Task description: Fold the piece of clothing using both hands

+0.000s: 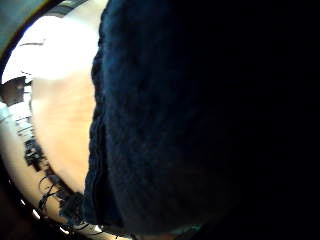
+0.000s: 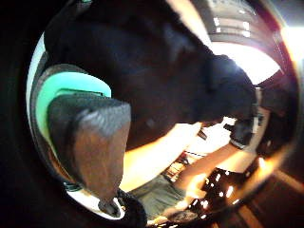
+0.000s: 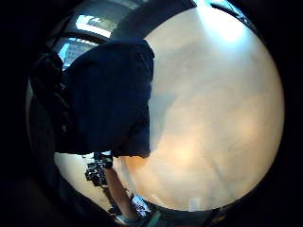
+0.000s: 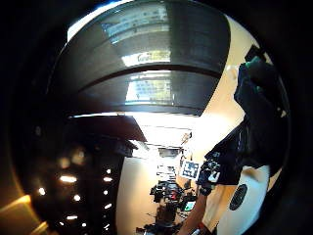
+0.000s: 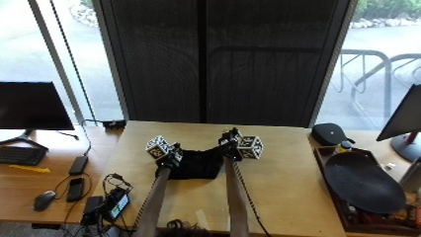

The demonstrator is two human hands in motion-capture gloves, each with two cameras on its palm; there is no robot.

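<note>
Both hands, left hand [image 5: 169, 159] and right hand [image 5: 230, 146], pinch the black garment [image 5: 196, 164] at its top corners, fingers [image 2: 90, 142] curled into cloth, mid-counter [image 5: 289, 192].

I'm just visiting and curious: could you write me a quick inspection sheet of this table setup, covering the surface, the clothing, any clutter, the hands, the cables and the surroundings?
Surface: light wooden table, mostly bare in front of the person.
Job's things: a black piece of clothing, bunched between the two hands, partly lifted off the table.
Clutter: a phone-like device near the table's left edge; a dark tray and a black case at the right.
Hands: left hand grips the garment's left side; right hand is at its right edge, fingers not visible.
Cables: a tangle beside the device.
Surroundings: dark window blind; monitor, keyboard and mouse on a side desk.
</note>
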